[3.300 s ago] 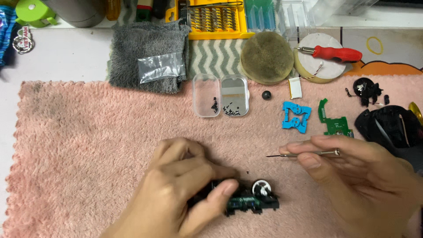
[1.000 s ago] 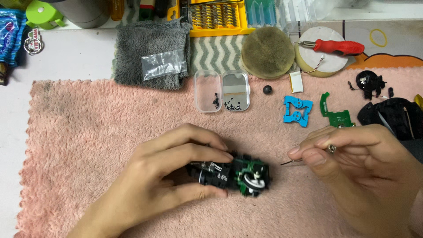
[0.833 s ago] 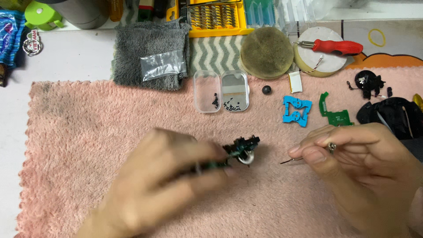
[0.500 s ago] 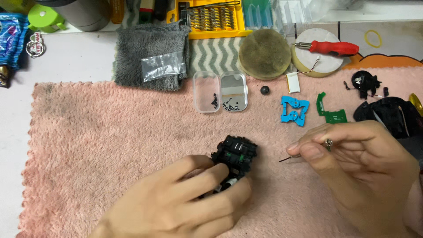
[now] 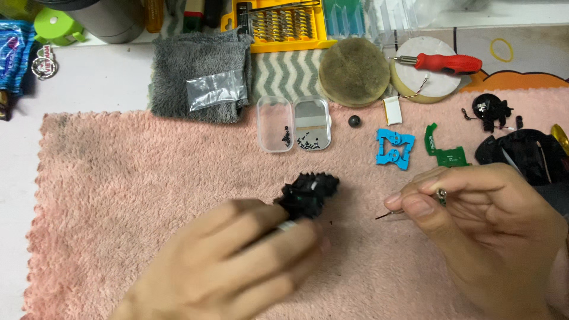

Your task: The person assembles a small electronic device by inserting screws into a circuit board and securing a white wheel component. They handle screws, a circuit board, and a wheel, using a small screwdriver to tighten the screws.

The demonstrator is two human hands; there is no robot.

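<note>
My left hand (image 5: 237, 261) grips a small black plastic assembly (image 5: 308, 192) and holds it just above the pink towel (image 5: 130, 178), its far end sticking out past my fingers. My right hand (image 5: 480, 231) is to its right, fingers pinched on a thin metal screwdriver (image 5: 409, 207) whose fine tip points left toward the assembly, a short gap away. The hand is motion-blurred, so the lower part of the assembly is hidden.
A clear two-cell box with tiny screws (image 5: 294, 123) lies behind the assembly. A blue plastic frame (image 5: 394, 148), a green circuit board (image 5: 443, 148), black shell pieces (image 5: 521, 151), a red-handled screwdriver (image 5: 447, 61), a grey cloth (image 5: 198, 74) and a yellow bit set (image 5: 281, 24) lie beyond.
My left hand has turned the black assembly over, hiding its green board and white wheel, and lifted it toward the far side. My right hand has kept the screwdriver almost still.
</note>
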